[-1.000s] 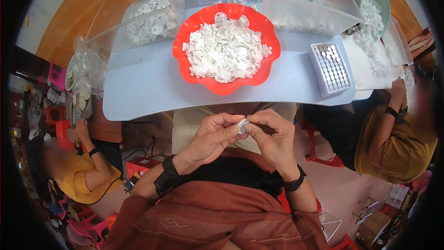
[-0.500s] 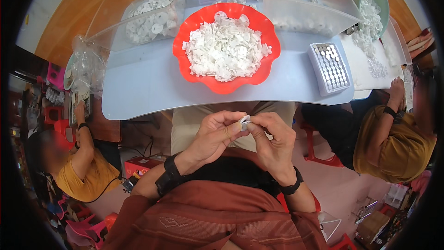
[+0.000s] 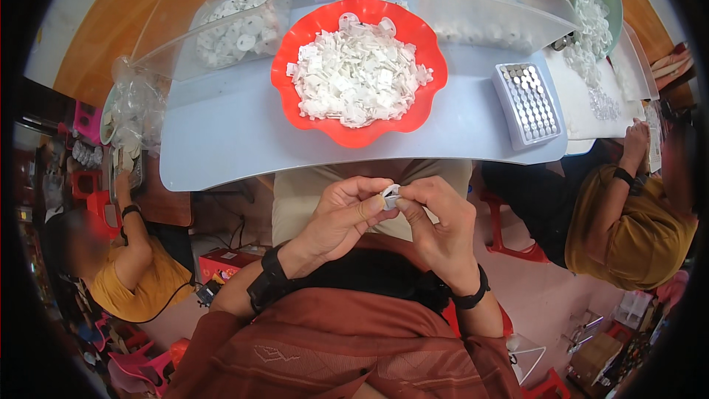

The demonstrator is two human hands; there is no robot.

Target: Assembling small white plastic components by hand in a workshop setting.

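hands: left hand [image 3: 341, 216] and right hand [image 3: 437, 222] both pinched on 1 small white part [image 3: 390, 195]
position: below table edge [image 3: 221, 177], apart from red bowl [image 3: 295, 52]
room: open over lap

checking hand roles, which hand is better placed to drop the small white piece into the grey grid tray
Right, probably. Both hands pinch the small white piece, but the grey grid tray sits on the right side of the table, nearer the right hand.

small white piece [image 3: 390, 196] mostly hidden by fingers [image 3: 369, 209], shape unclear
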